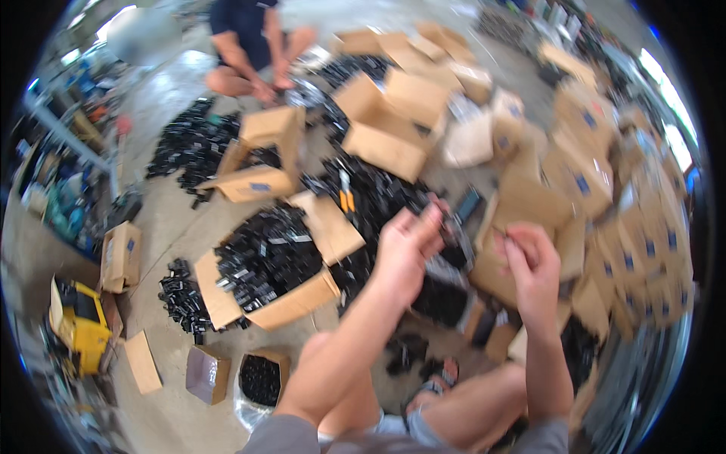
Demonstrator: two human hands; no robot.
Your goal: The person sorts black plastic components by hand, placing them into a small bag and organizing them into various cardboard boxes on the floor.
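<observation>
My left hand (408, 246) is raised in front of me, its fingers curled and pinched together. Blur hides what lies between them; black pieces and shiny transparent plastic (460, 238) show just past the fingertips. To its right, my right hand (534, 261) is also closed, thumb pressed to the fingers, with a small dark bit at the tips that is too small to name. Under the right hand stands an open cardboard box (522, 200). Below the left hand is a plastic-lined box of black pieces (441, 299). A dark teal, box-shaped object (470, 203) lies between the hands, farther off.
A large open carton (302, 296) heaped with small black parts stands left of my left forearm. Loose black parts (193, 140) cover the floor beyond. An orange-handled tool (345, 193) lies on one pile. Closed cartons (635, 250) stack at right. Another person (246, 53) crouches far left.
</observation>
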